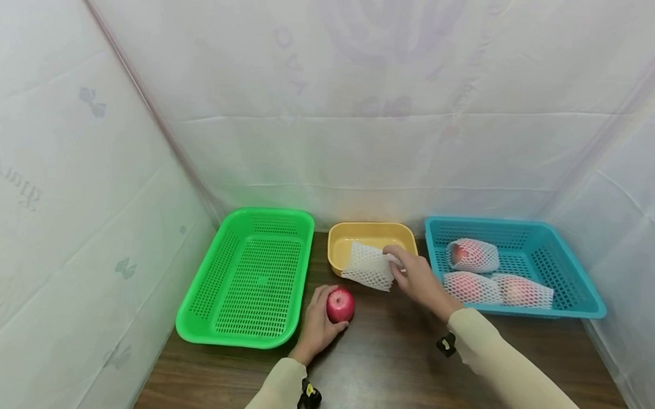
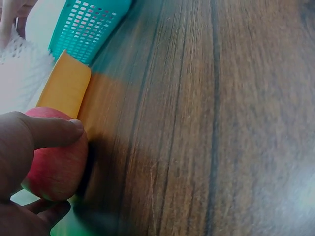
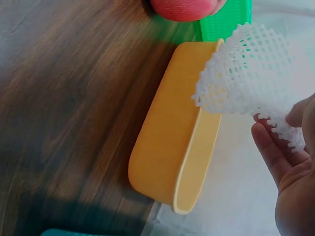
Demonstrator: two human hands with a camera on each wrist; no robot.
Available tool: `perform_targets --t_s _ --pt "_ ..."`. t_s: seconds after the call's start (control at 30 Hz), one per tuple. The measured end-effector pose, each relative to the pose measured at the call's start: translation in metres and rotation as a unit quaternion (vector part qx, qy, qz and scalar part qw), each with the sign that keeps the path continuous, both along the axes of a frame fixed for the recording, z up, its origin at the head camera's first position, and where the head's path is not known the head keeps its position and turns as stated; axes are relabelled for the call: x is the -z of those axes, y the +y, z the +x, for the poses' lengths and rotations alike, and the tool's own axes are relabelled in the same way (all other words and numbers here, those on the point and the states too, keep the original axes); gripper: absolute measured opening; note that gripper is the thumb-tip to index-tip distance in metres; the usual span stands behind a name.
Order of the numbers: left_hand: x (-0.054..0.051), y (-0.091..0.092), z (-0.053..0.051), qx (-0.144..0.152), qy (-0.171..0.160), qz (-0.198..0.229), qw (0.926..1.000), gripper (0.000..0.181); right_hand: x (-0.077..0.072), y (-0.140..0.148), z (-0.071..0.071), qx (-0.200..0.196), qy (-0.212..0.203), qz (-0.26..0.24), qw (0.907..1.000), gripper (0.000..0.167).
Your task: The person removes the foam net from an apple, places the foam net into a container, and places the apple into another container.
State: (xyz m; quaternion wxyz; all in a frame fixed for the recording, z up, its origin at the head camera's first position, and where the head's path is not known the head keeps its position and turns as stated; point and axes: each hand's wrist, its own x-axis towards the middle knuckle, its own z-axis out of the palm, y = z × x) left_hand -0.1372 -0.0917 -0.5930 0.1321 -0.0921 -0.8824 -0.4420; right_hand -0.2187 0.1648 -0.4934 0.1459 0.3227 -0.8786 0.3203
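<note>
By the tray (image 1: 371, 232), left grip (image 1: 318, 322) spreads round apple (image 1: 341, 305); right grip (image 1: 416, 279) pinches netting (image 1: 367, 266).

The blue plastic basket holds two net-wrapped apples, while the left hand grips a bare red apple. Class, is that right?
Not quite: the count is wrong. The head view shows that the blue plastic basket holds three net-wrapped apples, while the left hand grips a bare red apple.

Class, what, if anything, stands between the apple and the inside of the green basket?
Two things: the left hand, gripping the apple, and the raised right rim of the green basket. Nothing else visible.
</note>
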Motion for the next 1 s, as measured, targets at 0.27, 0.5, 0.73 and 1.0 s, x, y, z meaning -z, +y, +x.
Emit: perform_targets --t_s 0.27,0.5,0.73,1.0 --pt "-0.001 0.001 0.001 -0.005 0.002 0.0 1.0 0.084 -0.005 -0.013 -0.013 0.02 0.025 -0.044 0.9985 0.016" --pt "-0.001 0.004 0.002 -0.01 0.005 0.005 0.9999 0.084 -0.003 -0.025 -0.026 0.05 -0.006 -0.072 0.9961 0.012" --pt "-0.001 0.006 0.003 -0.011 0.01 0.001 0.9999 0.083 0.007 -0.034 -0.035 0.065 -0.064 -0.067 0.9936 0.024" --pt "-0.002 0.003 0.002 -0.017 0.011 -0.005 0.9998 0.083 0.019 -0.045 -0.043 0.028 -0.125 -0.033 0.9913 0.036"
